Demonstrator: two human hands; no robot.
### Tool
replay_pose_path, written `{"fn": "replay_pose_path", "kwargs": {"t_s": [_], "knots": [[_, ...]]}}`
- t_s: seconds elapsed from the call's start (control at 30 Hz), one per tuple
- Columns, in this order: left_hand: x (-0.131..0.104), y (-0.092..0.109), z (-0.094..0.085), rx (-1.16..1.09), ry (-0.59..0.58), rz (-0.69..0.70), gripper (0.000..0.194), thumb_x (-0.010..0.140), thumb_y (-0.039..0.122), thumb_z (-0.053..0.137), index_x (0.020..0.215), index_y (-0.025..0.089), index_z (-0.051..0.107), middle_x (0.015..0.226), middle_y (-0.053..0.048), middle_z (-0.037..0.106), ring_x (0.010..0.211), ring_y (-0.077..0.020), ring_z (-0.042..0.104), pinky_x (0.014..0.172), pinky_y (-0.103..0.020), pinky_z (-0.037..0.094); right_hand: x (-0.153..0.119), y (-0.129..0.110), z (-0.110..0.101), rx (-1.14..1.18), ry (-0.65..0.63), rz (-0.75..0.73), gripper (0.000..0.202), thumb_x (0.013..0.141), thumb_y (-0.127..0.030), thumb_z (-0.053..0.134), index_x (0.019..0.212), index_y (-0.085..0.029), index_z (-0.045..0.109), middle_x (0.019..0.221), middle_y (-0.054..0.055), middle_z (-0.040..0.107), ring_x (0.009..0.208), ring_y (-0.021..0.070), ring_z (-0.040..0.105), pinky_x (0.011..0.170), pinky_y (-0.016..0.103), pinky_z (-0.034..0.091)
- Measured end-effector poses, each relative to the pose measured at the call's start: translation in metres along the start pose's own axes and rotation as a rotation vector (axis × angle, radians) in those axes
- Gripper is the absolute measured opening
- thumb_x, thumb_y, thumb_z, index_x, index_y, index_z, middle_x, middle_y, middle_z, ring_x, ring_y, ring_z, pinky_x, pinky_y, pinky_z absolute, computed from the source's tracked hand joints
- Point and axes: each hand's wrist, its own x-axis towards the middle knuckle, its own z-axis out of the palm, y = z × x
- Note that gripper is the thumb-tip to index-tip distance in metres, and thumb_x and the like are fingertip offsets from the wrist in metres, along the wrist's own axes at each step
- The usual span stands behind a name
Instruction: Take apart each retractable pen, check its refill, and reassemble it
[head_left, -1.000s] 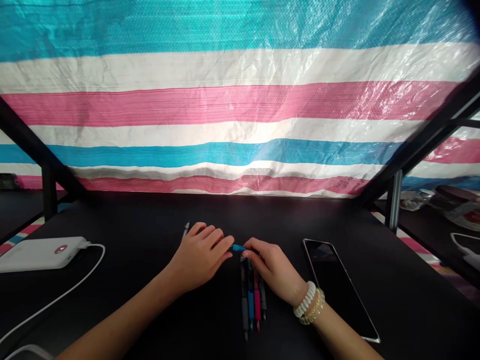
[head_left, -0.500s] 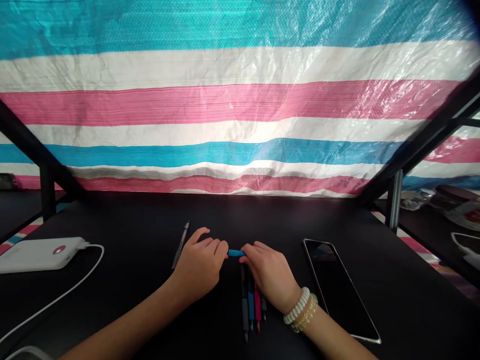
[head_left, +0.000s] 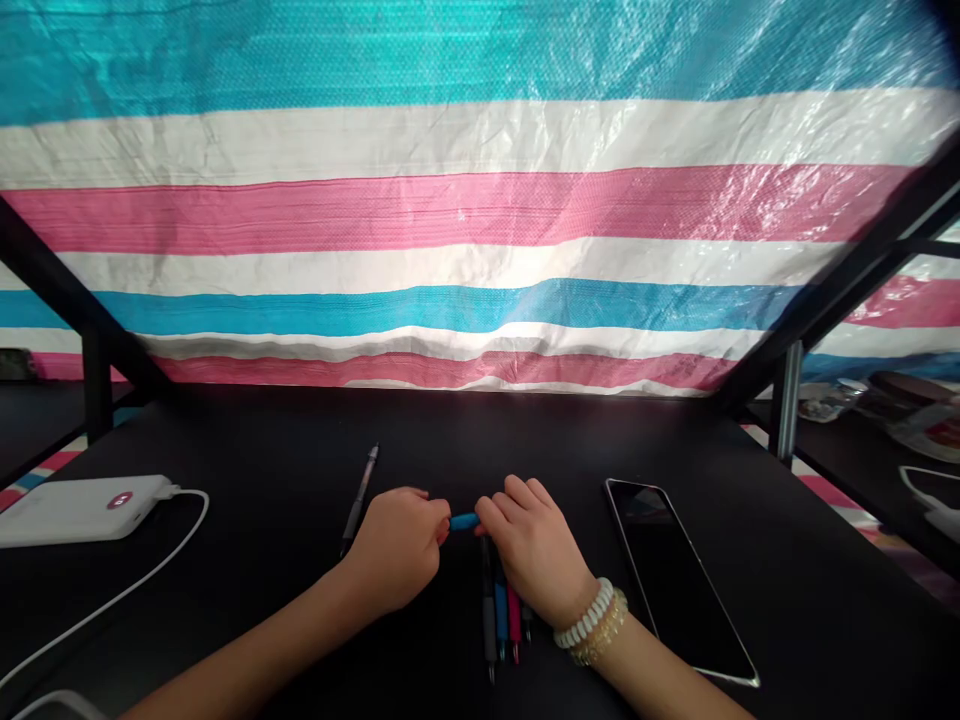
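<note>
Between my hands a blue pen [head_left: 464, 522] is held sideways above the table; only a short blue stretch shows, and its ends are hidden in the fingers. My left hand [head_left: 397, 548] is closed in a fist around one end. The fingers of my right hand [head_left: 534, 548] pinch the other end, and a white coil band and a pale beaded bracelet circle that wrist. Partly under the right hand lie several pens side by side, among them a black pen [head_left: 490, 625], a blue-grip pen [head_left: 502, 612] and a pink-grip pen [head_left: 514, 618]. A dark clear-barrelled pen [head_left: 361, 497] rests left of my left hand.
A phone [head_left: 682, 580] lies right of my right hand on the black table [head_left: 270, 450]. At the left is a white power bank [head_left: 75, 512] with a white cable [head_left: 169, 560]. Black frame bars [head_left: 825, 290] and a striped plastic sheet [head_left: 450, 210] stand behind.
My left fingers have curled in from a raised position into a fist. Both hands have shifted slightly, the blue pen moving a little left and nearer me, with less of it showing.
</note>
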Motion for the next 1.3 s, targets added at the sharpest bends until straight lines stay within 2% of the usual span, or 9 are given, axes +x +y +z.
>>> {"fn": "replay_pose_path", "kwargs": {"t_s": [0.1, 0.23, 0.3, 0.37, 0.47, 0.6, 0.8, 1.1, 1.3], "knots": [[0.001, -0.003, -0.001, -0.051, -0.01, -0.009, 0.026, 0.08, 0.011, 0.044, 0.057, 0.021, 0.046, 0.054, 0.001, 0.059, 0.053, -0.0172, 0.057, 0.063, -0.031, 0.049, 0.001, 0.002, -0.001, 0.029, 0.014, -0.002, 0.021, 0.093, -0.01, 0.054, 0.074, -0.019, 0.056, 0.068, 0.004, 0.058, 0.073, 0.0217, 0.046, 0.067, 0.035, 0.031], [0.004, -0.01, 0.002, 0.003, 0.209, 0.14, 0.022, 0.086, 0.01, 0.041, 0.073, 0.021, 0.054, 0.062, 0.002, 0.064, 0.059, -0.0152, 0.06, 0.091, -0.039, 0.047, 0.001, 0.007, -0.003, 0.389, 0.037, 0.164, 0.007, 0.097, -0.018, 0.055, 0.093, -0.019, 0.06, 0.083, 0.004, 0.064, 0.08, 0.0207, 0.053, 0.07, 0.031, 0.041], [0.004, -0.013, 0.004, 0.048, 0.321, 0.193, 0.022, 0.091, 0.012, 0.04, 0.081, 0.02, 0.057, 0.068, 0.001, 0.067, 0.061, -0.0151, 0.062, 0.097, -0.042, 0.043, 0.0, 0.009, -0.006, 0.642, 0.061, 0.304, 0.012, 0.097, -0.029, 0.056, 0.103, -0.019, 0.059, 0.088, 0.004, 0.065, 0.079, 0.0186, 0.057, 0.07, 0.028, 0.044], [0.005, -0.014, 0.005, 0.11, 0.405, 0.22, 0.022, 0.093, 0.013, 0.04, 0.084, 0.019, 0.059, 0.07, 0.0, 0.068, 0.063, -0.0155, 0.063, 0.098, -0.044, 0.042, 0.0, 0.011, -0.007, 0.837, 0.056, 0.436, 0.027, 0.1, -0.041, 0.047, 0.094, -0.018, 0.06, 0.079, 0.002, 0.064, 0.07, 0.0163, 0.057, 0.065, 0.027, 0.044], [0.005, -0.013, 0.006, 0.176, 0.483, 0.27, 0.019, 0.094, 0.014, 0.043, 0.087, 0.018, 0.06, 0.071, 0.0, 0.069, 0.062, -0.0152, 0.063, 0.099, -0.045, 0.041, 0.0, 0.013, -0.006, 0.997, 0.0, 0.576, 0.052, 0.102, -0.05, 0.034, 0.066, -0.019, 0.054, 0.059, -0.001, 0.054, 0.056, 0.0134, 0.05, 0.054, 0.025, 0.038], [0.005, -0.013, 0.008, 0.189, 0.549, 0.325, 0.016, 0.095, 0.015, 0.046, 0.09, 0.018, 0.061, 0.073, 0.001, 0.07, 0.063, -0.0147, 0.063, 0.098, -0.043, 0.042, 0.002, 0.013, 0.0, 1.015, -0.008, 0.652, 0.052, 0.097, -0.053, 0.044, 0.056, -0.02, 0.043, 0.053, -0.004, 0.044, 0.051, 0.011, 0.041, 0.051, 0.024, 0.032], [0.005, -0.014, 0.011, 0.168, 0.548, 0.322, 0.017, 0.095, 0.012, 0.046, 0.089, 0.017, 0.062, 0.071, 0.001, 0.069, 0.061, -0.0138, 0.063, 0.097, -0.041, 0.042, -0.002, 0.01, 0.001, 0.991, 0.063, 0.615, 0.045, 0.096, -0.05, 0.046, 0.062, -0.02, 0.046, 0.057, -0.004, 0.042, 0.052, 0.0111, 0.04, 0.049, 0.023, 0.031], [0.005, -0.015, 0.014, 0.105, 0.527, 0.316, 0.021, 0.089, 0.007, 0.045, 0.083, 0.017, 0.061, 0.069, 0.001, 0.07, 0.058, -0.0144, 0.062, 0.086, -0.039, 0.045, -0.001, 0.012, -0.002, 0.857, 0.093, 0.525, 0.039, 0.095, -0.038, 0.051, 0.065, -0.018, 0.066, 0.059, 0.0, 0.056, 0.054, 0.0129, 0.047, 0.052, 0.025, 0.034], [0.005, -0.017, 0.013, 0.062, 0.494, 0.301, 0.024, 0.082, 0.002, 0.042, 0.08, 0.018, 0.06, 0.065, 0.002, 0.067, 0.056, -0.0145, 0.058, 0.079, -0.037, 0.045, -0.002, 0.011, -0.001, 0.825, 0.131, 0.51, 0.033, 0.092, -0.034, 0.054, 0.069, -0.018, 0.071, 0.061, 0.002, 0.06, 0.056, 0.0152, 0.054, 0.055, 0.026, 0.038]]}}
